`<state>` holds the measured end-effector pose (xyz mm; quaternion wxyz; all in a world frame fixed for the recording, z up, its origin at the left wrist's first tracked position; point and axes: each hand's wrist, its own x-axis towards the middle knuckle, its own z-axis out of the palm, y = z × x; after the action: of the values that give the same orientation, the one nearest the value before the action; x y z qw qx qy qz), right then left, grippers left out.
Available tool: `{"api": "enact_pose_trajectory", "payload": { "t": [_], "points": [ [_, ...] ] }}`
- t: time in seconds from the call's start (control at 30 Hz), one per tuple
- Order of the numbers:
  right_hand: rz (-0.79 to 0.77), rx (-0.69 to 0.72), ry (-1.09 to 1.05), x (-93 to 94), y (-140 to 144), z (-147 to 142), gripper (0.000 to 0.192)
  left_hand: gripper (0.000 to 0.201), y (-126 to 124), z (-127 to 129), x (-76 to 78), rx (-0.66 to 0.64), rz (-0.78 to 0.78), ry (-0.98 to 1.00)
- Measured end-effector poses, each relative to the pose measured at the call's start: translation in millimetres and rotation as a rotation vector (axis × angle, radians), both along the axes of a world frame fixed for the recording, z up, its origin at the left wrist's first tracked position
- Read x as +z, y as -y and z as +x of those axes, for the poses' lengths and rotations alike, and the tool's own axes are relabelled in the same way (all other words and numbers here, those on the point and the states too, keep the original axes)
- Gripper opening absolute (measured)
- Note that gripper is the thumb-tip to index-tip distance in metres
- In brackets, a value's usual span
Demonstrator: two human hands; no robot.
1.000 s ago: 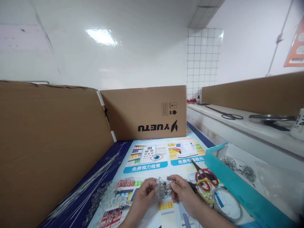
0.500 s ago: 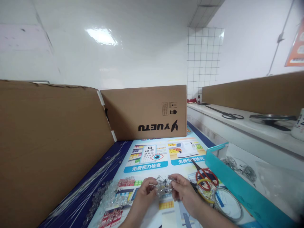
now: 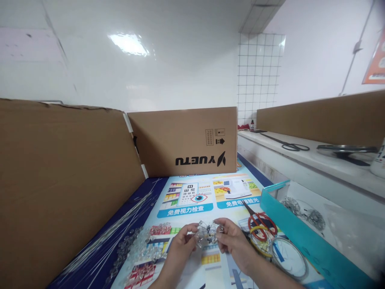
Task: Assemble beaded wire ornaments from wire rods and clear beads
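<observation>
Between my two hands is a small wire piece with clear beads, raised over the printed sheet. My left hand pinches its left side with thumb and fingertips. On the other side my right hand is closed on the wire and beads. Thin wire ends stick up from the piece; its finer parts are too small to make out. Loose clear beads lie spread to the left of my left hand. Red-handled scissors rest to the right of my right hand.
Yellow-handled pliers and a coil of wire lie right. A teal box holds wire bundles and a plastic bag. Long wire strands lie left. Cardboard panels stand behind and left. Black scissors rest on the ledge.
My left hand's fingers have shifted slightly on the wire piece, and the right fingers have turned a little. Both hands still hold it in nearly the same place.
</observation>
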<state>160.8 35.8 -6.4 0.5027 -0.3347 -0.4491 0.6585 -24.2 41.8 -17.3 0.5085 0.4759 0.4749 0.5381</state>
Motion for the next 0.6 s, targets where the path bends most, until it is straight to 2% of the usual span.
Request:
{"api": "enact_pose_trajectory", "payload": {
  "t": [0.3,0.5,0.6],
  "points": [
    [0.033,-0.071,0.009,9.8,0.5,-2.6,0.034,0.021,-2.9,-8.8,3.5,0.105,-0.057,0.001],
    [0.061,-0.054,0.03,7.7,-4.5,-2.2,0.036,0.023,0.5,-9.4,5.1,0.094,-0.096,0.017],
    [0.071,-0.048,0.035,4.4,-6.6,-1.5,0.043,0.023,1.3,-8.3,4.7,0.096,-0.118,0.029]
  ]
}}
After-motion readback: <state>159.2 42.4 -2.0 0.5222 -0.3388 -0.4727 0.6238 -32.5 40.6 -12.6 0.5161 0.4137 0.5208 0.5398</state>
